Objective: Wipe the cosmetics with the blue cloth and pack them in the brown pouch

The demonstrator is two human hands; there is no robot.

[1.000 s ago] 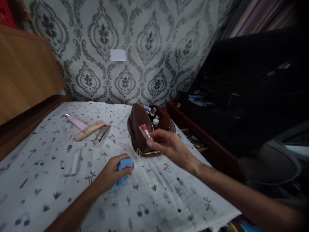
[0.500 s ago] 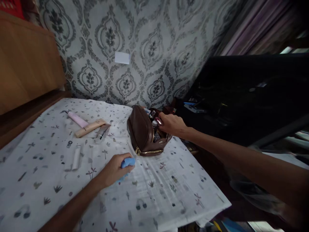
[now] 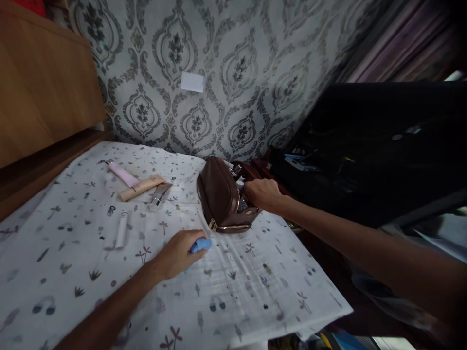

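My left hand [image 3: 182,255] is closed around a bunched blue cloth [image 3: 200,245], just above the patterned white sheet. Ahead of it stands a brown cosmetic bag [image 3: 218,192], unzipped, with a gold zipper along its edge. Several small bottles and tubes show inside, among them a white cap [image 3: 240,184]. My right hand [image 3: 263,194] reaches into the bag's opening from the right with curled fingers. Its fingertips are down among the contents, so what they grip is hidden.
Left of the bag lie a pink tube [image 3: 123,173], a beige tube [image 3: 141,188], a clear-and-brown tube [image 3: 159,197] and a white stick-shaped tube [image 3: 121,231]. A wooden cabinet [image 3: 47,87] borders the left. A large black case [image 3: 379,146] stands open at right.
My right hand has sunk lower into the bag; the shiny dark red item that showed at its fingers is now out of sight. The view has shifted slightly. My left hand keeps the blue cloth.
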